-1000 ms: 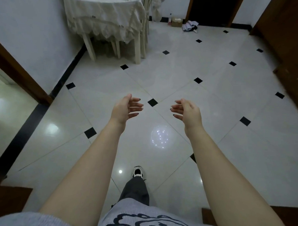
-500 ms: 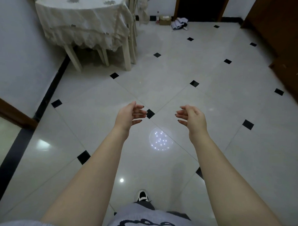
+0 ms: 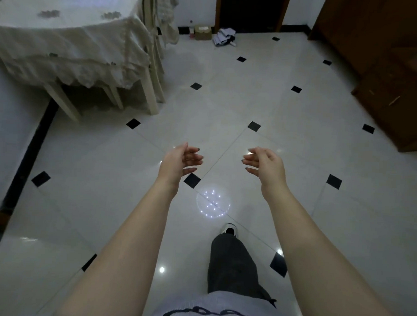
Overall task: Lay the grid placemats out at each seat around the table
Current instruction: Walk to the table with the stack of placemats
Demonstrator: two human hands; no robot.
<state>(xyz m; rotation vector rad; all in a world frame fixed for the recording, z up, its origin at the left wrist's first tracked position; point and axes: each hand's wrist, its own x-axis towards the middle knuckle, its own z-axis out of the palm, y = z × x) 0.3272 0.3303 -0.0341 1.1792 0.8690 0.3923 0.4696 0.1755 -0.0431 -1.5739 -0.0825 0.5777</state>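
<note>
Occlusions / crops, head view
Table (image 3: 65, 34) cut off by top and left edges; far legs hidden under the tablecloth (image 3: 71, 58). Wooden cabinet (image 3: 383, 69) cropped at right. Small box (image 3: 203, 32) and paper pile (image 3: 224, 39) by the doorway too small to read.

One head-worn view looks forward and down — wide-angle. The floor (image 3: 251, 107) fills it; the table (image 3: 65, 34) sits far left.

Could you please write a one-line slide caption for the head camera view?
Both hands, left and right, open and empty above the tiled floor, with the cloth-covered table ahead left.
</note>
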